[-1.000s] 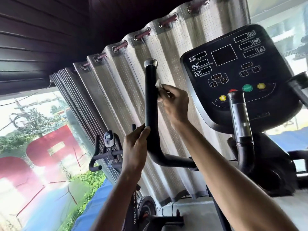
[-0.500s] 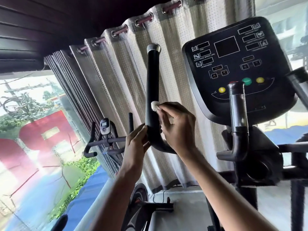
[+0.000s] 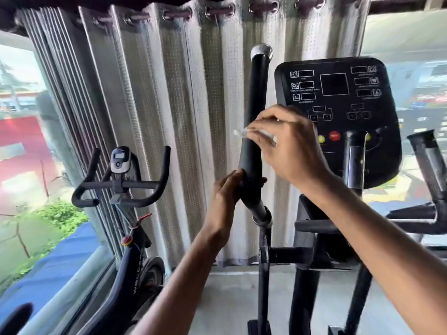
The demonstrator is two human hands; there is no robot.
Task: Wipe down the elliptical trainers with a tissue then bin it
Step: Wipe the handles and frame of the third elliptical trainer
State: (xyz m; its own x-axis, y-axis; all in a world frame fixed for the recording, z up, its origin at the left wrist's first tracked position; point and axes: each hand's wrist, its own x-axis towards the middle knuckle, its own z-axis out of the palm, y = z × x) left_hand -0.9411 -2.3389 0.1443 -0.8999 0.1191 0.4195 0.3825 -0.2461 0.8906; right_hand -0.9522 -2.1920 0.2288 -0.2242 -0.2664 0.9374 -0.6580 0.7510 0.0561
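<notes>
The elliptical trainer's black left handlebar (image 3: 256, 100) rises upright in the middle of the view, capped in chrome. My left hand (image 3: 225, 199) grips its lower end near the joint. My right hand (image 3: 287, 146) pinches a small white tissue (image 3: 242, 132) and holds it against the middle of the handlebar's foam grip. The trainer's black console (image 3: 338, 97) with yellow and red buttons stands just right of the handlebar, partly hidden by my right hand.
A black exercise bike (image 3: 121, 187) with a small display stands at the left by the window. A grey curtain (image 3: 188, 117) hangs behind. The trainer's right handlebar (image 3: 428, 160) stands at the far right. Grey floor (image 3: 229, 298) lies below.
My right hand with the tissue was high on the handlebar, slid down to near my left hand, then came back up to mid-grip. The view tilted down and to the left.
</notes>
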